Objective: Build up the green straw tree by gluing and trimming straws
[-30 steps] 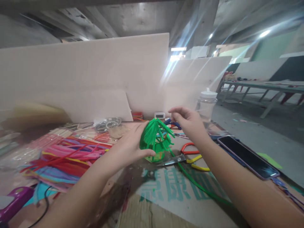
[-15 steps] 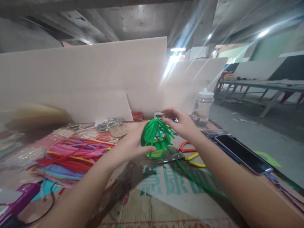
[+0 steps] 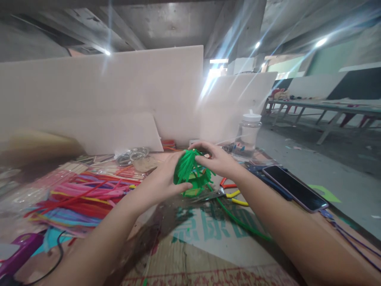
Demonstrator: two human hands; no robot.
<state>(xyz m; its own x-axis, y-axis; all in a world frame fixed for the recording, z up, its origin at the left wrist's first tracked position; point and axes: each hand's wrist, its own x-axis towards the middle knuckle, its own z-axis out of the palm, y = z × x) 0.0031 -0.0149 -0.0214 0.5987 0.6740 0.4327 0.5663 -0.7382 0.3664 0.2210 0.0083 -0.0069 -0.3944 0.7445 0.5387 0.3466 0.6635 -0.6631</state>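
A green basket-like piece made of fuzzy stems (image 3: 195,172) stands at the middle of the table, its strips gathered to a peak at the top. My left hand (image 3: 166,172) is wrapped round its left side, thumb at the front near the base. Over the peak and upper right side, my right hand (image 3: 212,157) curls its fingers and thumb around the green strips. Scissors with red and yellow handles (image 3: 222,193) lie open just right of the base. A long green stem (image 3: 238,222) runs from the piece toward my right forearm.
Colourful fuzzy stems (image 3: 80,194) lie in a pile at left, with a purple tool (image 3: 22,252) nearer. A phone (image 3: 294,186) and a clear bottle (image 3: 248,135) stand or lie at right. White boards (image 3: 125,91) rise behind the table.
My right hand has moved down and inward from above the right of the green piece onto its top. The view has shifted slightly, moving the scene a little left.
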